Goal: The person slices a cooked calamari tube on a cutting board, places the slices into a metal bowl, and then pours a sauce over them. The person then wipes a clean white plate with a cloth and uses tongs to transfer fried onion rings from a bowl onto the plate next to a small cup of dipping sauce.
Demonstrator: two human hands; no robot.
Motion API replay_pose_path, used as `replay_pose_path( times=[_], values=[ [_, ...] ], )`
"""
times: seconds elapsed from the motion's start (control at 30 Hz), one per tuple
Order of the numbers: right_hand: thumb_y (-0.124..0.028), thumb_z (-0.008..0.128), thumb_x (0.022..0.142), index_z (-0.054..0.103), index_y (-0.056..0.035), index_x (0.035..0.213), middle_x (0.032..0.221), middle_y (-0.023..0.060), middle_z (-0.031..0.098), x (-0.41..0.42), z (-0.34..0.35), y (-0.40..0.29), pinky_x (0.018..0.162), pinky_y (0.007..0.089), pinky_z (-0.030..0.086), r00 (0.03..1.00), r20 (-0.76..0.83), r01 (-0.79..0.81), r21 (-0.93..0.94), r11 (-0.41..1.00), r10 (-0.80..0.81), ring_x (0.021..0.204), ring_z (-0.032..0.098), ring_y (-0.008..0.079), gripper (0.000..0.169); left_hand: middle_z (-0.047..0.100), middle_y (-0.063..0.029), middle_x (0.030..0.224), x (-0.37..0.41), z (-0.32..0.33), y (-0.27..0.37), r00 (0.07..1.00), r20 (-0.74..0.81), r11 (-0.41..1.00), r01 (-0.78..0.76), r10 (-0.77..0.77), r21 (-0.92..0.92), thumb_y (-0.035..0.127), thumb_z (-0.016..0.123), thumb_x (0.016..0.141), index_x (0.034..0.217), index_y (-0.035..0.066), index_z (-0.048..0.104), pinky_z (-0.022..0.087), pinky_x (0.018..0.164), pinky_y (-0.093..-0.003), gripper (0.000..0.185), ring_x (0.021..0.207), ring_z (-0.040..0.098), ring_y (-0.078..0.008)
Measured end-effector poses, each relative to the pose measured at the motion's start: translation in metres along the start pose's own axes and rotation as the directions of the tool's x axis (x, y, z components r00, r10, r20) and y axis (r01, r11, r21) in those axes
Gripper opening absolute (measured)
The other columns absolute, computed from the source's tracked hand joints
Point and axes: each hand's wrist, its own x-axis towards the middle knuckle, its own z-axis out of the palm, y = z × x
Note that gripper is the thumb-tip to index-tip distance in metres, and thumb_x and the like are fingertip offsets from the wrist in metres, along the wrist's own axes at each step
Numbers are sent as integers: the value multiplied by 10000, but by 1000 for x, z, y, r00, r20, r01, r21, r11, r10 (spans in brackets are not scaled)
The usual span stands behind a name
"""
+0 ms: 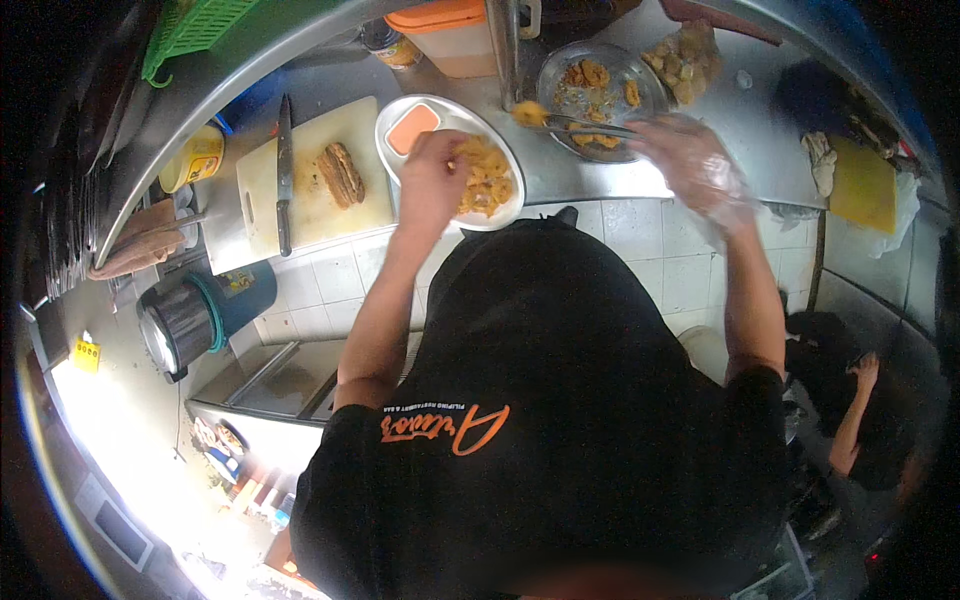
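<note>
My left hand point(435, 165), bare and slightly blurred, is over a white oval plate point(506, 208). Its fingertips are at a pile of golden fried rings point(484, 184); whether they grip a piece is hidden. An orange-pink sauce fills a square dish point(414, 127) at the plate's far left end. My right hand point(686, 161), in a clear plastic glove, holds metal tongs point(589, 124) pointing left. One breaded fried piece point(529, 113) is at the tongs' tips, between the plate and a round metal tray point(656, 94). Several more fried pieces point(589, 73) and crumbs lie on that tray.
Left of the plate, a cutting board point(300, 161) bears a browned slab of food point(341, 176) and a knife point(283, 180). An orange-lidded container point(450, 45) and a bottle point(394, 46) stand behind. A plastic bag of food point(686, 60) sits beyond the tray. Another person's arm point(855, 416) shows lower right.
</note>
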Motion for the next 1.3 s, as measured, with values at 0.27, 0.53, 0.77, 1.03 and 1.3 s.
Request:
replay_pose_path(
  times=[0.27, 0.53, 0.77, 1.03, 1.3],
  values=[
    [-231, 516, 985, 586, -113, 1376, 1357, 152, 618, 59, 72, -44, 1084, 424, 467, 969, 158, 239, -420, 876, -188, 1256, 583, 322, 415, 686, -160, 1024, 3, -34, -33, 995, 56, 983, 71, -82, 172, 83, 690, 884, 1082, 24, 701, 562, 745, -397, 207, 794, 703, -302],
    [-336, 489, 1026, 624, -107, 1315, 1229, 183, 672, 14, -46, -18, 1017, 452, 498, 977, 58, -153, -475, 867, 204, 1158, 624, 354, 393, 685, -150, 1016, 4, -33, -43, 996, -48, 978, 88, -80, 190, 126, 657, 927, 1071, 34, 697, 547, 749, -398, 176, 811, 693, -309],
    [-391, 550, 998, 690, -47, 1111, 1039, 239, 688, 34, -19, 55, 894, 506, 510, 909, 54, -332, -505, 796, 413, 1023, 652, 396, 387, 684, -152, 1027, 27, -8, 10, 976, 163, 989, -148, 147, -1, 133, 629, 939, 1046, 25, 692, 541, 767, -419, 164, 829, 692, -309],
    [-360, 617, 980, 673, -141, 1292, 1039, 184, 717, -4, -28, 49, 822, 445, 535, 852, -7, -510, -240, 826, 524, 927, 686, 336, 385, 695, -179, 998, 36, -3, 37, 934, 339, 988, -143, 115, 59, 153, 623, 940, 1088, 26, 682, 530, 823, -430, 204, 887, 683, -355],
    [-284, 625, 971, 683, -72, 1224, 1050, 166, 709, -27, 36, -19, 842, 399, 575, 989, 44, 146, -53, 988, -144, 895, 699, 295, 335, 699, -179, 997, 11, -67, -9, 978, 206, 989, 8, -39, 147, 137, 666, 930, 1116, 32, 688, 545, 752, -397, 215, 811, 688, -284]
  ],
)
